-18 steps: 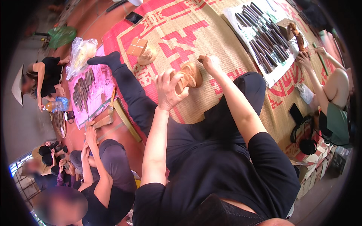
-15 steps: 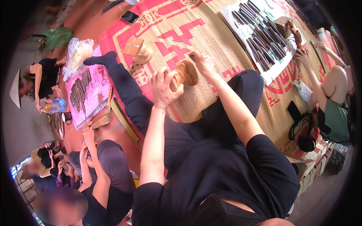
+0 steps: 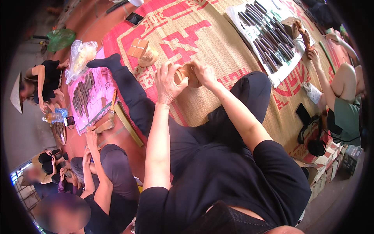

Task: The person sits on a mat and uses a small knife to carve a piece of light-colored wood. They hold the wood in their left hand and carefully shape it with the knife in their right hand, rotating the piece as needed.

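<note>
A light brown carved wooden piece, rounded and narrower at its middle, is held up between my hands above the mat. My left hand is closed round its left end, thumb on the near side. Against its right part, my right hand presses with curled fingers; whether something small lies under them is hidden. Beyond my left hand, a pale rounded wooden piece lies beside a small orange-brown box on the mat.
The red-patterned woven mat spreads before me. Several dark-handled tools lie on a white sheet at far right; more tools lie on pink cloth at left. A person sits close at left, another at right. A phone lies far off.
My right hand has come down and left, from raised beside the wooden piece to pressing on it. The piece has turned slightly and is now more covered by my hands.
</note>
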Action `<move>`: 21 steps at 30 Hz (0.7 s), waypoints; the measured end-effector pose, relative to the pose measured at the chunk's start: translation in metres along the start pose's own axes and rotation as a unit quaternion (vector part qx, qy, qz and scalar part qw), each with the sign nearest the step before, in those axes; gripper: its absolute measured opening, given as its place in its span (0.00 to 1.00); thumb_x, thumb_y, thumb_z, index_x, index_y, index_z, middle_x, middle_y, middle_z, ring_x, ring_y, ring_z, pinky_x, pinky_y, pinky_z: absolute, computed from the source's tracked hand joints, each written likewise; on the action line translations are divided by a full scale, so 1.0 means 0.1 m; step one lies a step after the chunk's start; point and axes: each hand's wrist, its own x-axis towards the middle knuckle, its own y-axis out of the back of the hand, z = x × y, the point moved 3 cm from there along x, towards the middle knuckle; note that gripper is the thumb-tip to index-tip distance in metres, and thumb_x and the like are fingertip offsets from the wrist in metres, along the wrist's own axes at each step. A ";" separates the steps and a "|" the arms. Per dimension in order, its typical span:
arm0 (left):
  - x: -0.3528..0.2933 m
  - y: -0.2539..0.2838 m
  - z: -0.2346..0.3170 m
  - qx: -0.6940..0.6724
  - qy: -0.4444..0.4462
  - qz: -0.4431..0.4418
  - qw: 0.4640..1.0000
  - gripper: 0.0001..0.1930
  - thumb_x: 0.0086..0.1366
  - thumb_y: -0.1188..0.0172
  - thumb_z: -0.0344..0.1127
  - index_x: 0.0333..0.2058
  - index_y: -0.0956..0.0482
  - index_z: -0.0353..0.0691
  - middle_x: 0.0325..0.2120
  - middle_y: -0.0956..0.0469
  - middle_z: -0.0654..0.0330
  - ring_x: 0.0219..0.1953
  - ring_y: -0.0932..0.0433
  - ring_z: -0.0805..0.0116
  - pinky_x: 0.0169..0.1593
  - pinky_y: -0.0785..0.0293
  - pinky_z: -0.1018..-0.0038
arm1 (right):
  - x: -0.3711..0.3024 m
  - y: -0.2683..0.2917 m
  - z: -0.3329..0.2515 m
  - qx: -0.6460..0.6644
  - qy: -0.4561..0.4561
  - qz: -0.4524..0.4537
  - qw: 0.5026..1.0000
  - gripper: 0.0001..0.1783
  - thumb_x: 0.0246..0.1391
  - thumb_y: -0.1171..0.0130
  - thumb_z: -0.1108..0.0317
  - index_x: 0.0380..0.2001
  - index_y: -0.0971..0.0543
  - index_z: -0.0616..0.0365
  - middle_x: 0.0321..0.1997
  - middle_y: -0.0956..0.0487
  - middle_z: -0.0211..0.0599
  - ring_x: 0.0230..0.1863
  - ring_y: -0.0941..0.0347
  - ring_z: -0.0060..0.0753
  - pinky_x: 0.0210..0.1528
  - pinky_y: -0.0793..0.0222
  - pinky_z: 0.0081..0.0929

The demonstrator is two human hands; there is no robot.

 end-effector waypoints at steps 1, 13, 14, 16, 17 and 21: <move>0.03 0.01 0.00 0.006 -0.001 0.000 1.000 0.23 0.42 0.32 0.46 0.41 0.23 0.53 0.44 0.29 0.63 0.46 0.29 0.60 0.52 0.37 0.61 | -0.01 -0.03 0.06 -0.019 -0.035 -0.017 0.999 0.08 0.62 0.49 0.64 0.43 0.24 0.45 0.32 0.17 0.41 0.31 0.19 0.48 0.33 0.24 0.43; 0.06 0.05 -0.08 -0.028 0.028 -0.018 0.999 0.22 0.44 0.33 0.44 0.42 0.22 0.51 0.44 0.29 0.60 0.49 0.29 0.58 0.55 0.37 0.61 | -0.09 -0.11 0.06 -0.035 -0.024 -0.020 0.999 0.09 0.63 0.52 0.63 0.44 0.25 0.44 0.34 0.18 0.42 0.32 0.19 0.49 0.33 0.24 0.41; 0.07 0.04 -0.07 -0.020 0.021 -0.012 1.000 0.22 0.45 0.33 0.44 0.42 0.22 0.51 0.44 0.29 0.61 0.49 0.29 0.58 0.55 0.37 0.60 | -0.05 -0.13 0.16 -0.053 -0.061 -0.041 0.996 0.09 0.62 0.52 0.63 0.44 0.25 0.44 0.34 0.18 0.42 0.32 0.19 0.49 0.33 0.24 0.41; 0.08 0.04 -0.04 -0.017 0.029 -0.020 0.999 0.22 0.45 0.33 0.44 0.42 0.22 0.51 0.44 0.29 0.61 0.49 0.29 0.58 0.55 0.37 0.60 | -0.01 -0.05 0.37 -0.059 -0.073 -0.022 0.995 0.09 0.63 0.52 0.62 0.43 0.24 0.44 0.34 0.18 0.43 0.33 0.19 0.48 0.34 0.25 0.41; 0.08 0.05 -0.04 -0.016 0.033 -0.024 0.999 0.22 0.45 0.33 0.43 0.42 0.22 0.51 0.44 0.29 0.61 0.49 0.29 0.58 0.55 0.37 0.60 | -0.02 -0.07 0.40 -0.050 -0.068 -0.007 0.996 0.09 0.64 0.52 0.63 0.43 0.24 0.45 0.34 0.17 0.42 0.32 0.19 0.47 0.33 0.25 0.42; 0.06 0.05 -0.12 -0.026 0.044 -0.011 0.999 0.21 0.46 0.34 0.43 0.42 0.22 0.51 0.44 0.28 0.60 0.49 0.29 0.58 0.55 0.37 0.60 | -0.01 0.12 0.02 -0.014 -0.010 0.022 1.000 0.09 0.63 0.53 0.65 0.43 0.25 0.47 0.36 0.18 0.36 0.33 0.19 0.45 0.34 0.25 0.43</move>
